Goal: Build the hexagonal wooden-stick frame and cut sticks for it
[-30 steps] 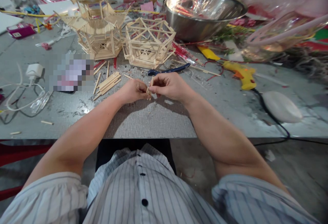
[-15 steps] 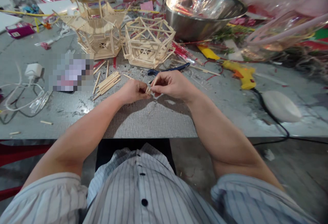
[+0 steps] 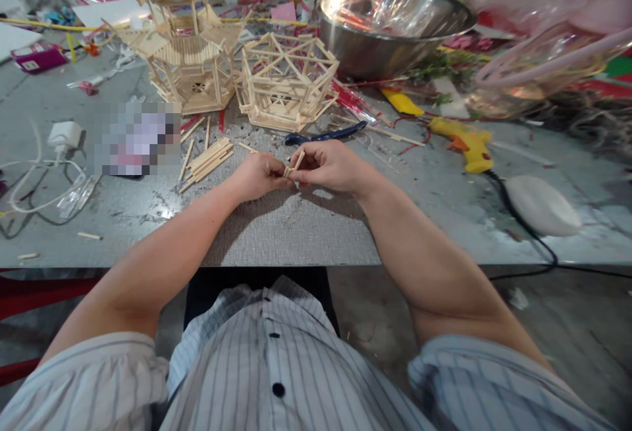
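Observation:
Fingertips pinched together, my left hand (image 3: 257, 176) and my right hand (image 3: 332, 166) meet low over the front of the table. My right hand grips a short wooden stick (image 3: 299, 159), whose upper end slants up between thumb and finger. At its lower end, my left fingers are closed on another small wooden stick piece (image 3: 287, 172), partly hidden. A pile of loose wooden sticks (image 3: 211, 160) lies left of my left hand. Just beyond my right hand is a dark blue tool handle (image 3: 328, 133).
Behind the hands stand an open stick frame (image 3: 286, 82) and a taller tiered stick pavilion (image 3: 192, 56). A steel bowl (image 3: 355, 49) is at the back. On the right are a yellow glue gun (image 3: 464, 145), its black cord and a pale oval object (image 3: 543, 204). A phone (image 3: 141, 141) lies left.
My right hand has tipped slightly and shifted down a little, showing more of the blue tool handle. The stick in its fingers has turned slightly. My left hand stays nearly in place.

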